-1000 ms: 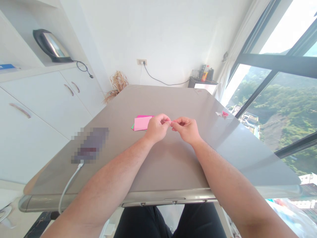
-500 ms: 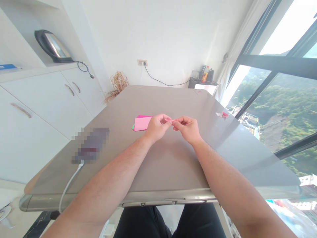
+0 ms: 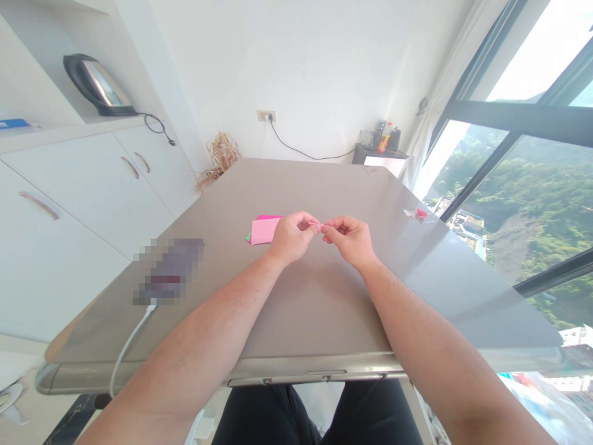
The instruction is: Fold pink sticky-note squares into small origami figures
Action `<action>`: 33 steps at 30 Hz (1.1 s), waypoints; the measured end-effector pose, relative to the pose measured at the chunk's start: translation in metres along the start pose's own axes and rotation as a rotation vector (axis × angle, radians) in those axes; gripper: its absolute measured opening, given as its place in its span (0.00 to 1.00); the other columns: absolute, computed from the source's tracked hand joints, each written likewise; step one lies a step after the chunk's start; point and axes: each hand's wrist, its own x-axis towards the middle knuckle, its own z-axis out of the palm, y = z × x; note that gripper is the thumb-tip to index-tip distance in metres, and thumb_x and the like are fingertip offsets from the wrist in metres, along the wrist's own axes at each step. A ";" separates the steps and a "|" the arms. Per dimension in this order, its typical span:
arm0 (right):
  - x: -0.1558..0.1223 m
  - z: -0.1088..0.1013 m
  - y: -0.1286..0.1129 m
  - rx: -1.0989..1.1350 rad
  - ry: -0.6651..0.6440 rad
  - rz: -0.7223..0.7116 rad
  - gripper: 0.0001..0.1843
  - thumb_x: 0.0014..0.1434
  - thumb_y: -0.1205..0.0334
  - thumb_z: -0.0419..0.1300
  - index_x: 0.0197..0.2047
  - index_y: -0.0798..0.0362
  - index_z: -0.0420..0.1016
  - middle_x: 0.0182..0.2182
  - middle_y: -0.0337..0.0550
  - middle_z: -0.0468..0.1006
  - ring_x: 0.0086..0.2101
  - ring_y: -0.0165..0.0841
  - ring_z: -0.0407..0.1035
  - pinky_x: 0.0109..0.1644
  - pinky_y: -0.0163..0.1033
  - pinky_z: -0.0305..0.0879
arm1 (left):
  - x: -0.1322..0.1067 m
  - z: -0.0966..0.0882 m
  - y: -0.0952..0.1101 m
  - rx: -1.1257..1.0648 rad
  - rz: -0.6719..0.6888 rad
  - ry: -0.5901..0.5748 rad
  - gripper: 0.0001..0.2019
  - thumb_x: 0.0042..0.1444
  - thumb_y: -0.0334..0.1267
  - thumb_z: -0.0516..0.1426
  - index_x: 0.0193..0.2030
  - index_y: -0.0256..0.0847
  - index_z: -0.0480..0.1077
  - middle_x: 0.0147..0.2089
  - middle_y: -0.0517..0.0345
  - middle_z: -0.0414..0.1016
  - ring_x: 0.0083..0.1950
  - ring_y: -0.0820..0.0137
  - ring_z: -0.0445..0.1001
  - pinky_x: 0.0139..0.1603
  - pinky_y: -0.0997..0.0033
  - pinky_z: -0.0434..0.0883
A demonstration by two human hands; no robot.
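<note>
Above the middle of the table, both hands pinch a small pink piece of folded paper (image 3: 319, 225), mostly hidden by the fingers. My left hand (image 3: 294, 236) grips its left side between thumb and fingertips. From the other side, my right hand (image 3: 348, 238) closes thumb and fingers on it, the two sets of fingertips almost touching. Just left of my left hand lies a small stack of coloured paper sheets (image 3: 265, 232), light pink on top, with darker pink and green edges showing beneath; the hand covers its right end.
On the grey table (image 3: 319, 309), a blurred-out device (image 3: 171, 272) with a white cable (image 3: 132, 340) lies at the left. Small pink and whitish scraps (image 3: 419, 214) rest near the right edge. A kettle (image 3: 99, 86) stands on the left shelf; windows (image 3: 519, 185) are at right.
My left hand has shifted very slightly left, with its fingertips still on the pink paper. The right hand has hardly moved, and the stack lies where it was.
</note>
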 end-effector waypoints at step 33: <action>0.000 -0.004 0.000 -0.043 -0.083 -0.035 0.09 0.53 0.56 0.66 0.26 0.51 0.78 0.23 0.39 0.78 0.25 0.29 0.66 0.30 0.37 0.61 | 0.003 -0.006 0.010 -0.228 -0.196 -0.058 0.08 0.39 0.37 0.69 0.22 0.39 0.75 0.26 0.59 0.78 0.32 0.69 0.74 0.41 0.64 0.69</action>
